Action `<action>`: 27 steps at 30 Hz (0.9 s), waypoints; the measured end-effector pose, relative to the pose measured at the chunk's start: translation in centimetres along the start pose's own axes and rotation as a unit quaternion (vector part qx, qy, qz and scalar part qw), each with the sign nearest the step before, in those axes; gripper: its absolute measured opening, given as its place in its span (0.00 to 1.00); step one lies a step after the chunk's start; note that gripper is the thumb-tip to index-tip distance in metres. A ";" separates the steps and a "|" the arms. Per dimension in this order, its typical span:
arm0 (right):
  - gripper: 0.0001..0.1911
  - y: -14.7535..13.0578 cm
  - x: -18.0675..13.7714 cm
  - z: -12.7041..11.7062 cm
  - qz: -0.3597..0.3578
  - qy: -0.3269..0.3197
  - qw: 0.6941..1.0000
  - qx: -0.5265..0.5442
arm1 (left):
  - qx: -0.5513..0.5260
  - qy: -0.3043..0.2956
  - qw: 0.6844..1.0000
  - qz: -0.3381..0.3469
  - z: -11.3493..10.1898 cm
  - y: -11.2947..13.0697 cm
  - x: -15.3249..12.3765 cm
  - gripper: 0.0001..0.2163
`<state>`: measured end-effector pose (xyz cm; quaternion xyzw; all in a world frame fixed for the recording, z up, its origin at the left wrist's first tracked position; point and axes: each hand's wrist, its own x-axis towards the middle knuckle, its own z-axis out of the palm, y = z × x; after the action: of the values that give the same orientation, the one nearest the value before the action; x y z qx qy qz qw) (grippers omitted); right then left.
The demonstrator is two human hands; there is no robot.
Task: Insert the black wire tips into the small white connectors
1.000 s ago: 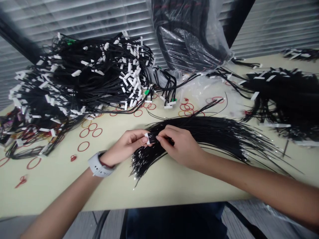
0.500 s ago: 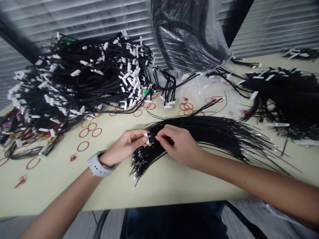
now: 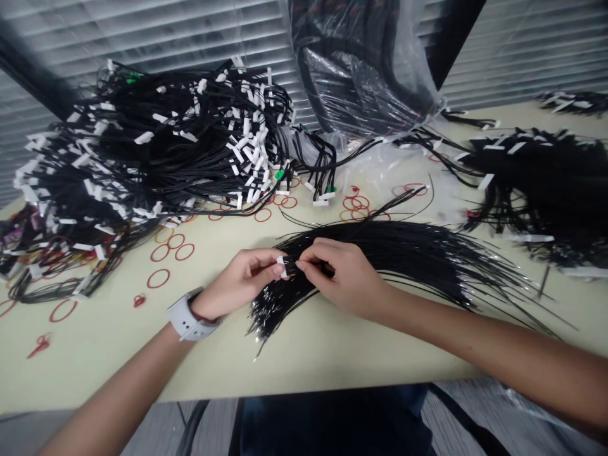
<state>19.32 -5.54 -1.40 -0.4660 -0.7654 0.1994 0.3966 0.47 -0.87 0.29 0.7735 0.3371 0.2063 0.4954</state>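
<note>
Between the thumb and fingers of my left hand [image 3: 249,275] is a small white connector [image 3: 283,267]. My right hand [image 3: 344,272] is just to its right, thumb and forefinger pinched together at the black wires by the connector; the pinched wire itself is too fine to make out clearly. Both hands are over a thick bundle of black wires [image 3: 413,253] lying across the table. The bundle's ends, with shiny tips, fan out at lower left and at right.
Red rubber bands [image 3: 158,278] lie scattered at left. A heap of black cables with white connectors [image 3: 190,145] stands at back left, another cable pile [image 3: 551,190] at right. A clear plastic bag [image 3: 361,69] of black cables leans at the back. The table's front edge [image 3: 285,391] is near.
My left hand has turned slightly and the white connector now shows narrower, more edge-on. My right hand keeps nearly the same place.
</note>
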 end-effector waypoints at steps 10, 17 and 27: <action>0.07 0.1 0.0 -0.2 -0.018 -0.008 1.000 0.007 | -0.002 -0.009 1.000 -0.007 0.1 0.0 0.1 0.07; 0.07 0.1 0.1 -0.4 -0.026 -0.025 0.999 0.005 | 0.003 -0.010 1.000 0.001 0.1 0.1 0.1 0.07; 0.06 0.0 0.0 -0.2 -0.008 -0.020 1.000 0.005 | 0.045 0.001 0.999 -0.010 0.3 0.3 -0.2 0.09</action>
<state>19.48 -5.54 -1.21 -0.4534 -0.7759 0.2092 0.3855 0.62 -1.26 0.43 0.7913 0.3547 0.1867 0.4617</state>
